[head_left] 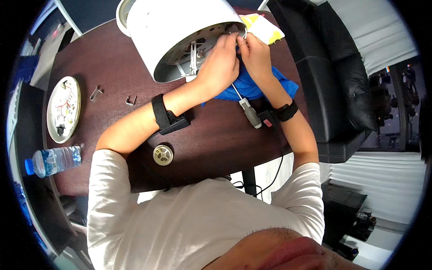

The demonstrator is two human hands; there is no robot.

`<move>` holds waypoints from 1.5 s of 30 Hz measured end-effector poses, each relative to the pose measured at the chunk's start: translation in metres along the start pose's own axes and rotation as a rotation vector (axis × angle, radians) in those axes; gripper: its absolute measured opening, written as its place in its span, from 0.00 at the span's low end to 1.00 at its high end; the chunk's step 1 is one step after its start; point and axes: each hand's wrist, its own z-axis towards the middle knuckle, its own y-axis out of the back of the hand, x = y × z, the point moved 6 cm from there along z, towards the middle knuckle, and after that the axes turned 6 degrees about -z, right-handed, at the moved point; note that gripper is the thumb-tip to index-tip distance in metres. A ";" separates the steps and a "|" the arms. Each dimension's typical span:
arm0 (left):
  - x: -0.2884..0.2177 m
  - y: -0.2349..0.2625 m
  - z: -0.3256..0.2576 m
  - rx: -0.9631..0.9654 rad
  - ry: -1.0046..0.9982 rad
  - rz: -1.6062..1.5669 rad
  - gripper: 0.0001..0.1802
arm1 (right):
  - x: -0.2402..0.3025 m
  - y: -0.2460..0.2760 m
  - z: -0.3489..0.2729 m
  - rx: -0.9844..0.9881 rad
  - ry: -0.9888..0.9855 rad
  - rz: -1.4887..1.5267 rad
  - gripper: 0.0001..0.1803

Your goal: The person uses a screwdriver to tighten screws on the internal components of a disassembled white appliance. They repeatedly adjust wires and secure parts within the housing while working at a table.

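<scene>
A white, drum-shaped appliance (pixel 180 31) lies on its side at the far middle of the table, its open underside facing me. Metal brackets and a perforated plate show inside it. My left hand (pixel 220 63) reaches across the opening, with fingers bent together at the right rim. My right hand (pixel 255 51) pinches at the same spot, its fingertips against the left hand's. Whatever lies between the fingers is too small and covered to name. Just below the hands, a screwdriver (pixel 249 112) with a grey handle rests partly on a blue cloth (pixel 245 85).
At the left stands a shallow white round cover (pixel 77 108) holding wires and small parts. Near it are two small metal brackets (pixel 95 93) and a water bottle (pixel 54 161). A round cream-coloured knob (pixel 163 155) lies near the front edge. Beyond the table's right side is a black sofa (pixel 333 81).
</scene>
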 end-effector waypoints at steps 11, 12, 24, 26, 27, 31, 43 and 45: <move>-0.014 0.005 0.002 0.025 -0.103 0.161 0.28 | 0.005 0.006 0.000 -0.090 0.082 0.006 0.07; -0.014 0.005 0.002 0.023 -0.113 0.167 0.28 | 0.005 0.005 0.000 -0.092 0.079 0.017 0.07; -0.005 0.005 0.003 -0.025 -0.101 0.131 0.31 | 0.005 0.006 0.004 -0.086 0.112 -0.019 0.09; -0.001 0.005 0.005 0.015 -0.046 0.079 0.31 | 0.005 0.005 0.005 -0.076 0.119 -0.026 0.09; 0.001 0.005 0.005 0.030 -0.022 0.057 0.31 | 0.004 0.004 0.005 -0.054 0.105 -0.027 0.09; -0.002 0.008 0.004 0.011 -0.061 0.075 0.31 | 0.004 0.004 0.007 -0.018 0.077 -0.008 0.09; -0.001 0.010 0.002 0.019 -0.085 0.030 0.31 | 0.006 0.015 0.001 0.122 -0.043 -0.020 0.13; -0.001 0.011 0.002 0.005 -0.116 0.074 0.32 | 0.010 0.028 -0.011 0.203 -0.109 -0.052 0.16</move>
